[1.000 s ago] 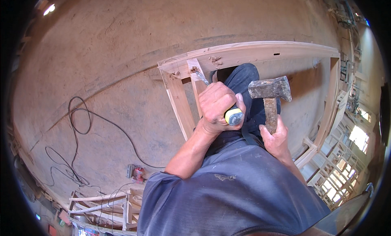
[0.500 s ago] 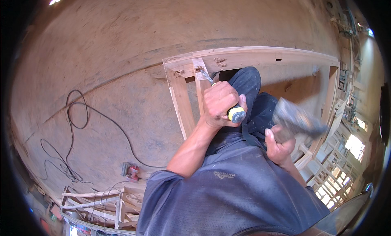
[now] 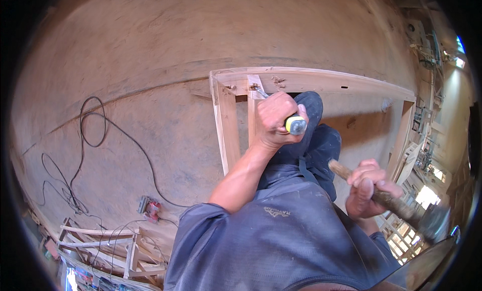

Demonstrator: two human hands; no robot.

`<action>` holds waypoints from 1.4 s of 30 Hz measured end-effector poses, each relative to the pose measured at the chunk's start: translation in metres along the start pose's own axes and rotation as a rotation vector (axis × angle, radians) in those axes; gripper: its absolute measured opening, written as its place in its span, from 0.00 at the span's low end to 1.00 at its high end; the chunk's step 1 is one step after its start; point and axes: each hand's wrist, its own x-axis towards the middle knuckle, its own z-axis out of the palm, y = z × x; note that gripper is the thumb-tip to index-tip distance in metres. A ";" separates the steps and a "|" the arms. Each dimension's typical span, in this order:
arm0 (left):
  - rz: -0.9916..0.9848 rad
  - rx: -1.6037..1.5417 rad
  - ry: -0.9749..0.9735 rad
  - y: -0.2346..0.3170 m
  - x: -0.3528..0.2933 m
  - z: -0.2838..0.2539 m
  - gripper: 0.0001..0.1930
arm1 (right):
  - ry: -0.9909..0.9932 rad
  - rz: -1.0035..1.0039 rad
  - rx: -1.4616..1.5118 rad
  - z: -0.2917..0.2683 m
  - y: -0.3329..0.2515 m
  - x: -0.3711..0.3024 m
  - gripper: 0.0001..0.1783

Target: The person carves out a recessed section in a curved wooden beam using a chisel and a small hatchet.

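Two hands busy here, and both are yours. Biggest thing first: the bare dirt floor (image 3: 150,50) fills the whole upper half of the view. On it lies the pale wooden frame (image 3: 311,80), long rail running from about 12 o'clock out toward 3 o'clock, with two short uprights dropping down from its left end. Your dark trouser leg and shoe sit inside the frame, just below the rail.

Next, the black cable (image 3: 95,140) loops across the floor at 9 o'clock and trails down toward a small red power tool (image 3: 149,209) at 7 o'clock. More pale frame pieces are stacked beyond that, at the lower edge.

Your left hand (image 3: 275,121) is fisted tight around the chisel (image 3: 295,124), yellow and grey butt end poking out of your fist, blade tip touching the joint where the inner upright meets the rail.

Your right hand (image 3: 367,188), at 4 o'clock, is wrapped fully around the wooden handle of the hammer (image 3: 396,205), its head blurred out low at the right, well apart from the chisel.
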 end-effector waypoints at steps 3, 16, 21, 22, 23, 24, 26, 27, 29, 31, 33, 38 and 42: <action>-0.008 -0.007 -0.003 -0.002 0.001 0.004 0.10 | -0.234 0.016 -0.293 0.007 0.038 -0.012 0.04; -0.076 0.032 0.038 -0.013 0.003 0.025 0.12 | -0.078 0.008 -0.318 -0.002 0.021 0.011 0.08; -0.084 0.028 -0.043 -0.009 -0.004 0.016 0.11 | -0.214 0.401 -0.328 0.014 0.012 0.001 0.09; -0.089 0.022 -0.025 -0.010 -0.002 0.019 0.11 | -0.180 0.395 -0.318 0.016 0.015 -0.005 0.09; -0.094 0.016 -0.008 -0.010 -0.001 0.021 0.11 | -0.145 0.390 -0.308 0.017 0.019 -0.011 0.09; -0.106 0.007 -0.006 -0.009 0.000 0.022 0.10 | -0.200 0.312 -0.391 0.018 0.025 -0.007 0.09; -0.073 0.003 -0.038 -0.012 -0.003 0.011 0.10 | -0.256 0.245 -0.479 0.016 0.031 -0.001 0.09; -0.061 -0.003 -0.058 -0.014 -0.006 0.001 0.10 | -0.265 0.262 -0.497 0.012 0.029 0.001 0.09; -0.061 -0.146 0.090 -0.019 -0.012 -0.040 0.08 | -0.256 0.433 -0.358 0.006 0.030 -0.004 0.10; -0.350 -0.357 0.306 -0.023 -0.008 -0.077 0.06 | -0.209 0.594 -0.289 0.001 0.030 -0.013 0.11; -0.456 -0.515 0.379 -0.028 0.004 -0.096 0.07 | -0.175 0.742 -0.249 0.000 0.034 -0.029 0.11; -0.321 -0.384 0.180 0.004 0.036 -0.087 0.08 | -0.185 0.857 -0.251 -0.008 0.046 -0.052 0.12; -0.346 -0.354 0.056 -0.006 0.042 -0.085 0.14 | -0.187 0.784 -0.275 -0.005 0.049 -0.046 0.11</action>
